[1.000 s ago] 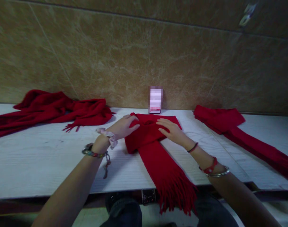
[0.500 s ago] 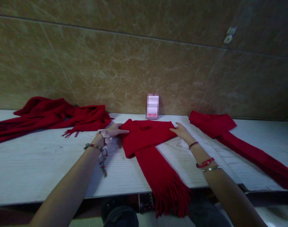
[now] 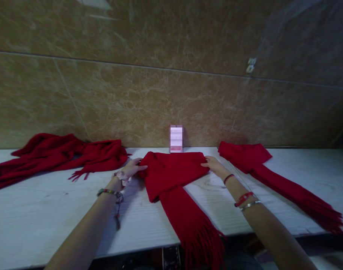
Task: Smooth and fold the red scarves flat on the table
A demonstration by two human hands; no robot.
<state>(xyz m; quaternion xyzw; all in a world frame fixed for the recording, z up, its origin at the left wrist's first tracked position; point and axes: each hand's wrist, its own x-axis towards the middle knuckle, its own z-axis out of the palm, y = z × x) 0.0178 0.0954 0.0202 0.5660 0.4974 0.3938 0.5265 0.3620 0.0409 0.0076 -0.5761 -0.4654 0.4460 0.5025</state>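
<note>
A red scarf (image 3: 171, 170) lies folded in the middle of the white table, its fringed tail hanging over the front edge. My left hand (image 3: 134, 167) pinches the scarf's left edge, thumb on top and the other fingers beneath or behind the cloth. At the opposite edge, my right hand (image 3: 212, 165) is closed on the upper right corner of the same scarf. Both wrists wear bracelets.
A second red scarf (image 3: 241, 155), folded with its tail stretched out, lies to the right. Another red scarf (image 3: 61, 155) is heaped at the left. A phone (image 3: 176, 138) leans against the marbled wall (image 3: 149, 97) behind the white table (image 3: 42, 221).
The view has tilted up, so everything sits lower in the picture. My right hand has closed on the scarf's right corner, and the fold at the neck looks flatter.
</note>
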